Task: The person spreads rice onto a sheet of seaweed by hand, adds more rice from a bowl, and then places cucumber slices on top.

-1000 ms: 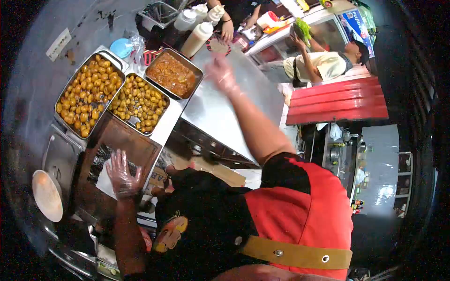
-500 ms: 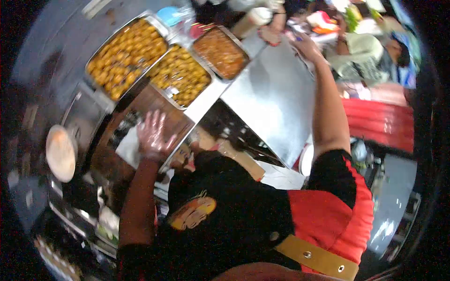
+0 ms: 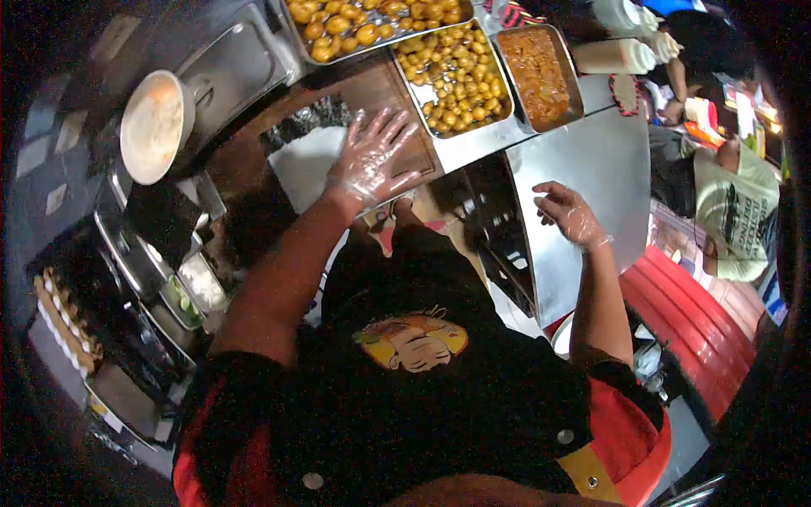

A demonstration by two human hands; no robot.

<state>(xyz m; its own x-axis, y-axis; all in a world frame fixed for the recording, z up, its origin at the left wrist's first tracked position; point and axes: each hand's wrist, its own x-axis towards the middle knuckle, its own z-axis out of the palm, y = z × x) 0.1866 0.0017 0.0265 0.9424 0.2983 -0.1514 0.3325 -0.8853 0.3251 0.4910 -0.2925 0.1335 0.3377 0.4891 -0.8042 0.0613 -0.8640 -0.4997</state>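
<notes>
Brown board (image 3: 378,82): left hand (image 3: 372,159) (gloved, spread) overlaps white sheet (image 3: 302,166).

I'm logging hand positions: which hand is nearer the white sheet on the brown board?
Left. The left hand is at the edge of the white sheet; the right hand is farther off, over the metal tabletop.

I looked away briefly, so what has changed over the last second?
The right hand has drawn back from the far end of the metal table toward the body, its fingers now loosely curled; no object shows in it. The left hand stays spread at the edge of the white sheet on the wooden board.
</notes>
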